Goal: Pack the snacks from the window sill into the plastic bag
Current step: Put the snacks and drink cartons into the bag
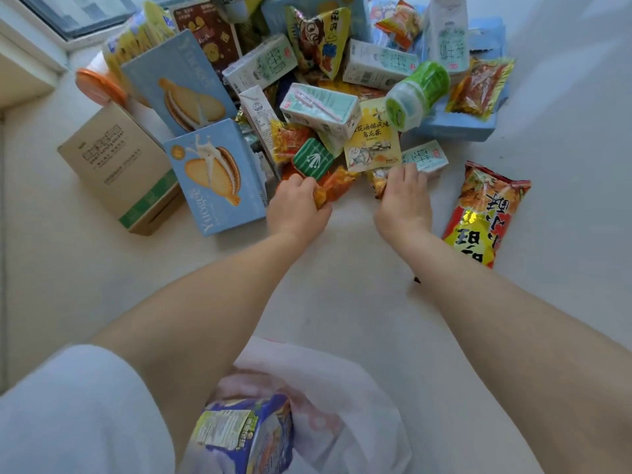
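So there's this big heap of snacks (328, 97) spread over the far half of the pale window sill (342, 285), and the person is reaching into its near edge with both bare arms. Their left hand (295, 206) has its fingers curled round a small orange wrapper (333, 188), gripping it right at the front of the pile, just next to a little green striped packet (313, 159). The right hand (405, 196) is a bit to the right, fingers bent down onto a small shiny packet (379, 183) just below a yellow tea sachet (372, 142); looks like it's grabbing it, but the fingertips are tucked under so I honestly can't tell if it has a real hold. The plastic bag (328, 405) sits way on the near side, right under the person's arms, thin and whitish with a blue noodle pack (246, 436) already inside. Off to the left there are two light blue biscuit boxes (215, 176) leaning by a brown cardboard box (119, 165). On the right a red and yellow crisp bag (482, 213) lies flat on its own, apart from the heap. Further back I can see milk cartons (321, 109) and a green-capped bottle (417, 94) lying on its side.
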Available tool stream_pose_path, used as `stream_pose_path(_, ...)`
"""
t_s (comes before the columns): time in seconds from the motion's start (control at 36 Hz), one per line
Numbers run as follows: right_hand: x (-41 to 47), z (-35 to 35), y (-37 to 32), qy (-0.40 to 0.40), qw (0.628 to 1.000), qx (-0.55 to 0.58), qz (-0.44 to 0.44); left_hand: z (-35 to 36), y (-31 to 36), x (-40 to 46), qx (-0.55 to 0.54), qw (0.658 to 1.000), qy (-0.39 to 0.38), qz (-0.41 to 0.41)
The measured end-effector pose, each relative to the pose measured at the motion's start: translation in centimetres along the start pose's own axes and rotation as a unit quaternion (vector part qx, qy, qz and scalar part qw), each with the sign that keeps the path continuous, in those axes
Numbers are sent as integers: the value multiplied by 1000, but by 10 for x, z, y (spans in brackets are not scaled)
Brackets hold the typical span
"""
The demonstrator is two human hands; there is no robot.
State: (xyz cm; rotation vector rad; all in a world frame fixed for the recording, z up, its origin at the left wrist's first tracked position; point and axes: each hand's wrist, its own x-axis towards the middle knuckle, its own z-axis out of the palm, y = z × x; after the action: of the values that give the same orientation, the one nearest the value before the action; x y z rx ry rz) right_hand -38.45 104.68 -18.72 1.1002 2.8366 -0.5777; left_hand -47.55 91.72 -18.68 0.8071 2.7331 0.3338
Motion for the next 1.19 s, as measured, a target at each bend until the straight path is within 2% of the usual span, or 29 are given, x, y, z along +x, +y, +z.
stream_pose_path(0.08, 16, -6, -12, 15, 999, -31, -37, -13, -12, 13, -41, 994, 92, -40)
stream_pose_path(0.17, 32, -7, -19, 6, 995, -63, -73, -27, -21, 29, -56, 986, 140, -77)
stream_pose_path(0.36, 63, 0, -24, -64, 993, -62, -79, -39, -20, 64, -16, 995, 61, -82)
stream_pose_path(0.47, 71, 3, -27, -84, 994, -34, -59, -40, -13, 70, 62, 998, 4, -20)
stream_pose_path(0.56, 74, 9, -27, -95, 993, -53, -46, -32, -10, 72, 62, 998, -26, -10)
stream_pose_path(0.72, 74, 19, -19, 1, 999, -6, -54, -16, -12, 66, 103, 995, 8, -6)
stream_pose_path(0.83, 65, 16, -10, 31, 996, 52, -72, -9, -17, 57, 113, 994, 11, 1)
stream_pose_path(1.0, 38, 8, -3, 72, 986, 146, -38, -6, -16, 38, 53, 996, -44, -55)
stream_pose_path(1.11, 7, -1, -3, 36, 986, 160, -3, -5, -24, 18, 9, 988, -111, -107)
stream_pose_path(1.19, -18, -4, -3, -2, 989, 145, 4, -9, -28, 0, -34, 983, -120, -132)
